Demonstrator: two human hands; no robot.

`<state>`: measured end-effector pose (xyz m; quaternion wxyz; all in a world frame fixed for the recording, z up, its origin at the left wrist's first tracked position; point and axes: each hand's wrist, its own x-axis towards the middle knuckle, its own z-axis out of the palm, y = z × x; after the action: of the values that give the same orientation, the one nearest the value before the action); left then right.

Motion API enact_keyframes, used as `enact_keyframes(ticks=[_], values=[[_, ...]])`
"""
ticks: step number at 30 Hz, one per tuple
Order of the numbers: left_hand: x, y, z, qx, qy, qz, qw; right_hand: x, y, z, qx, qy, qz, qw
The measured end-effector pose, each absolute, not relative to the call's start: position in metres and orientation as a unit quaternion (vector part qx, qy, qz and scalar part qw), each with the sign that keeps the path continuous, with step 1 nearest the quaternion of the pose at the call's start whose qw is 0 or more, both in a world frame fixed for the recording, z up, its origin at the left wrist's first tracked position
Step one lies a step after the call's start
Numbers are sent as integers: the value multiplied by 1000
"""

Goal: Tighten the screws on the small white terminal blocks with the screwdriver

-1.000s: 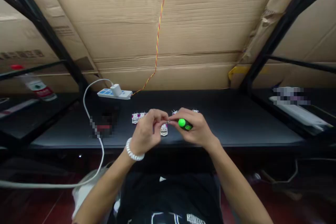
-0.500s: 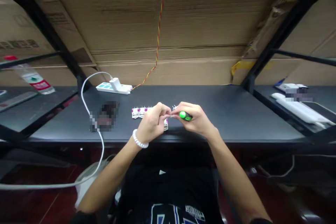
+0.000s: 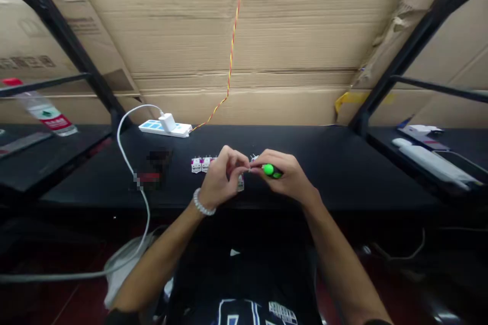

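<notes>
My left hand (image 3: 223, 180), with a white bead bracelet at the wrist, is closed in a pinch on something too small to make out. My right hand (image 3: 287, 177) is wrapped round a small screwdriver with a green and black handle (image 3: 271, 170). Its metal tip meets my left fingertips over the near middle of the black table (image 3: 343, 172). Several small white and pink modules (image 3: 201, 164) lie in a row on the table just behind my left hand. One more shows partly below my left fingers.
A white and blue power strip (image 3: 164, 128) with a white charger and cable lies at the back left. A red and yellow twisted wire (image 3: 231, 56) hangs down the cardboard wall. A bottle (image 3: 40, 109) lies on the left shelf, and white devices (image 3: 430, 160) on the right.
Both hands stay pinched together at the same spot. The view has shifted slightly, and the hands sit a little higher in the picture than a second ago.
</notes>
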<state>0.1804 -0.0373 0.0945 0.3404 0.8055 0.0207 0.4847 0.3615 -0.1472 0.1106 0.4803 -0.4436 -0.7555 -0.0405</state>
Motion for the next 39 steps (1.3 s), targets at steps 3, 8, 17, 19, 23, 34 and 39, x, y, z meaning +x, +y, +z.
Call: enact_keyframes(ticks=[3,8,17,19,23,34,39], values=[[183,-42,93,754,0,516,406,359,-151,115,-419,-764,-57,488],[187,-52,98,714,-70,579,387,350,-157,120,-389,-754,-130,513],[182,-54,100,694,-62,608,380,339,-156,121,-386,-731,-158,540],[179,-53,100,697,-50,603,385,339,-155,119,-393,-728,-173,535],[173,-52,104,715,-21,571,403,340,-155,117,-405,-722,-196,525],[168,-49,117,774,23,528,350,338,-157,115,-423,-729,-217,493],[168,-49,119,749,42,505,427,336,-157,117,-418,-728,-203,503]])
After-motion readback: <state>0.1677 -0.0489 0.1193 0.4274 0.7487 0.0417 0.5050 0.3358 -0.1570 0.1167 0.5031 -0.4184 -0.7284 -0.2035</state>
